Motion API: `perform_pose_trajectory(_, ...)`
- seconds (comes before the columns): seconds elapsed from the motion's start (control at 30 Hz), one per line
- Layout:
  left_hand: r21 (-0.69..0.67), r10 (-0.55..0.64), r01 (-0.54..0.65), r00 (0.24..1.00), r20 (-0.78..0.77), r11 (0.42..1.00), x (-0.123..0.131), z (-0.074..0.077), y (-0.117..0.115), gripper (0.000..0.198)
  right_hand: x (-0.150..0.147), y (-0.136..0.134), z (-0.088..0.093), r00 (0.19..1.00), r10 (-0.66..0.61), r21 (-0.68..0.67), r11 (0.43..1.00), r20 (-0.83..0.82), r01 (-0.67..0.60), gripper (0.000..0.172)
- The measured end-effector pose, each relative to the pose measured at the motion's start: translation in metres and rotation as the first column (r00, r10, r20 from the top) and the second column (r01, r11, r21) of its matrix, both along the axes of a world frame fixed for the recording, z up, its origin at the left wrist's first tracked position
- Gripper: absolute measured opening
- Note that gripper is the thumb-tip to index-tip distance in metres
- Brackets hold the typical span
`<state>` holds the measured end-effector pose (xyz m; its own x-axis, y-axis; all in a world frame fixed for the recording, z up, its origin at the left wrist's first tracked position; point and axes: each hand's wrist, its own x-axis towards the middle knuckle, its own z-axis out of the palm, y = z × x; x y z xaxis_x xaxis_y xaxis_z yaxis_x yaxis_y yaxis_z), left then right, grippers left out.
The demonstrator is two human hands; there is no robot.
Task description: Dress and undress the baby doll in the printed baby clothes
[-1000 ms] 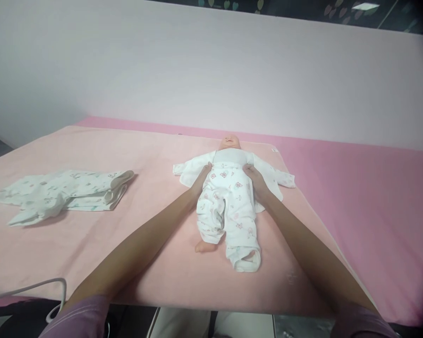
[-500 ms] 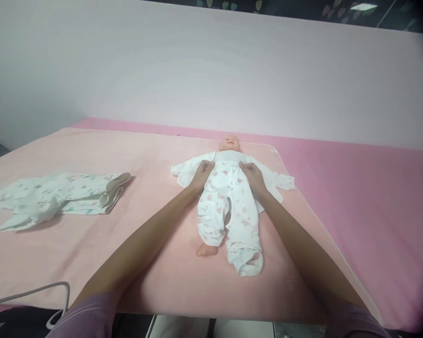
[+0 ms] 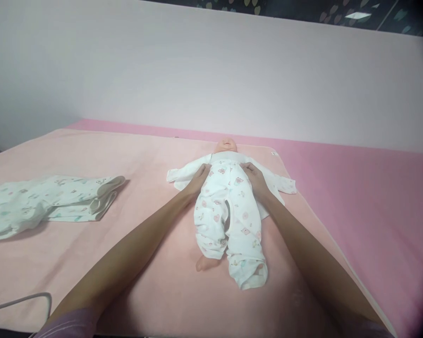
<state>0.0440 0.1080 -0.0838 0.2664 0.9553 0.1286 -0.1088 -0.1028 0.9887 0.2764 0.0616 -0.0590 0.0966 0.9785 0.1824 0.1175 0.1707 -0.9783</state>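
Observation:
A baby doll [image 3: 226, 144] lies on its back, head away from me, in a white long-sleeved top [image 3: 194, 168] with both sleeves spread out. White printed baby pants [image 3: 229, 185] cover its belly and legs. At the left side of the waistband, my left hand [image 3: 200, 176] is closed on the pants' edge. My right hand [image 3: 253, 174] pinches the waistband at the other side. One bare foot [image 3: 207, 264] shows below the left pant leg; the cuff of the right leg is bunched, with the foot inside it mostly hidden.
Folded printed cloth [image 3: 70, 192] lies on the left of the peach mat [image 3: 144, 277]. A grey cable [image 3: 21, 300] crosses the near left corner. Pink surface [image 3: 366, 197] extends to the right, and a pale wall [image 3: 211, 70] stands behind.
My view has shifted slightly, so the doll appears a bit lower and the folded cloth farther left. Both hands keep their places at the waistband.

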Motion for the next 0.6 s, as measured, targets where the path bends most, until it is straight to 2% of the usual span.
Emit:
perform_pose_trajectory(0.1,-0.016,0.04,-0.039,0.999,0.028,0.999,0.0,0.0,0.002,0.052,0.003,-0.001,0.008,0.976,-0.03,0.171,0.985,0.217,-0.008,0.046)
perform_pose_trajectory(0.2,0.019,0.041,-0.041,0.999,-0.014,0.999,-0.003,0.01,0.001,0.045,0.004,-0.001,0.011,0.939,-0.043,0.234,0.971,0.34,-0.041,0.041)
perform_pose_trajectory(0.27,0.099,-0.009,0.016,0.997,-0.073,0.995,-0.005,0.019,0.002,0.042,0.003,0.001,0.012,0.932,-0.021,0.198,0.979,0.362,-0.055,0.04)
perform_pose_trajectory(0.37,0.178,-0.049,0.068,0.993,-0.107,0.982,-0.005,0.026,0.008,0.042,0.0,0.009,0.013,0.955,-0.019,0.091,0.996,0.297,-0.009,0.042)
perform_pose_trajectory(0.5,-0.004,0.042,-0.042,0.999,0.007,0.999,0.002,0.014,0.018,0.046,-0.002,0.021,0.005,0.981,-0.132,-0.072,0.987,0.142,0.143,0.05)
perform_pose_trajectory(0.6,-0.038,0.106,-0.106,0.994,-0.021,0.994,0.004,0.001,0.02,0.043,0.0,0.022,-0.011,0.972,-0.188,-0.065,0.978,0.141,0.199,0.056)
